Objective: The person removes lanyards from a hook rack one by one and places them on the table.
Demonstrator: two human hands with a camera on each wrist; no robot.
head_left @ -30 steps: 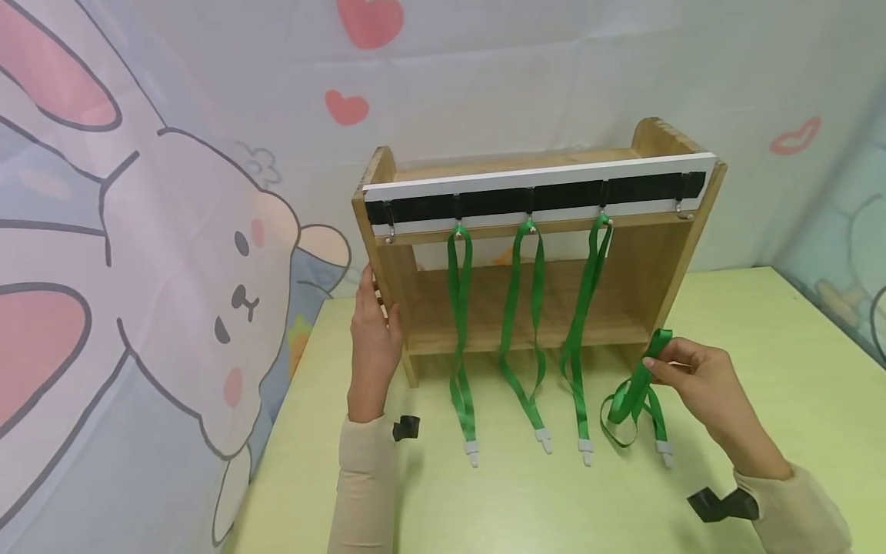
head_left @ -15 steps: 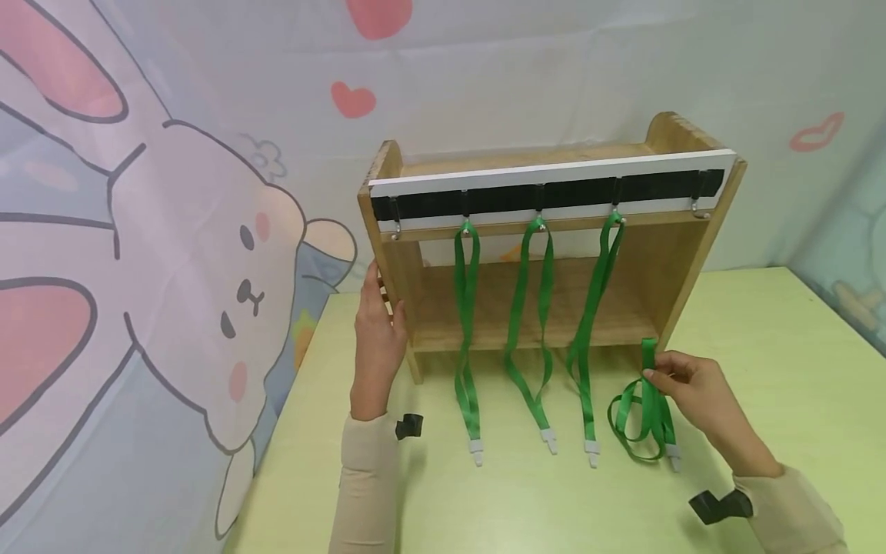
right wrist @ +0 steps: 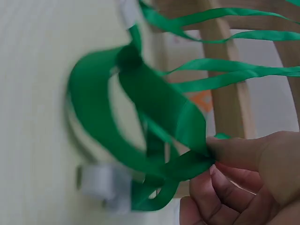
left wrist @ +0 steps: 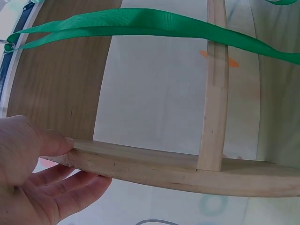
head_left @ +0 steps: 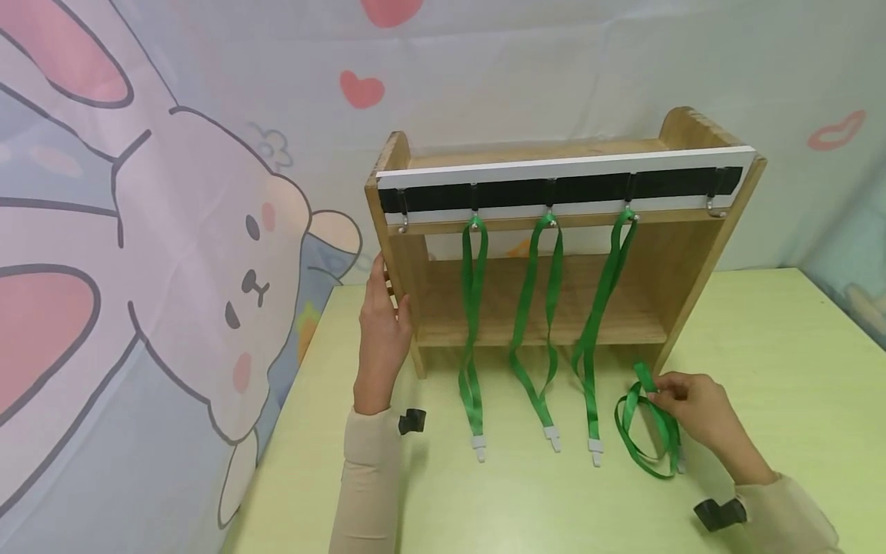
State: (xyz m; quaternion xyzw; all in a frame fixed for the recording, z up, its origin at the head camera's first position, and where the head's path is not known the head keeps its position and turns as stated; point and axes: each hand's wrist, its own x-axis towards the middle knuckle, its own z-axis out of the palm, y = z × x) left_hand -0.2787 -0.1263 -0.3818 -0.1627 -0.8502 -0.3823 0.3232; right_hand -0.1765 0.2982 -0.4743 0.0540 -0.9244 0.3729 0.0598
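Note:
My left hand (head_left: 383, 338) grips the left side panel (left wrist: 140, 166) of a small wooden shelf (head_left: 702, 254), thumb on one face and fingers on the other. At the shelf's lower right, my right hand (head_left: 699, 408) pinches a loosely coiled green lanyard (right wrist: 91, 98) between thumb and fingers, just above the table. Its pale clip (right wrist: 103, 183) looks blurred in the right wrist view. Along the shelf's front, a left lanyard (head_left: 471, 385), a middle lanyard (head_left: 527, 292) and a right lanyard (head_left: 598, 308) hang from metal hooks, clips downward.
A white rail with a black strip (head_left: 512, 194) carries the hooks. Nothing hangs on the far-left hook (head_left: 404, 223) or the far-right hook (head_left: 713, 206). The shelf stands on a pale yellow-green table (head_left: 540, 508), before a printed cloth backdrop (head_left: 526, 69).
My right hand has come down a little, and the pinched lanyard's loops now droop wider and lower. My left hand keeps its place on the panel. The head view has shifted slightly.

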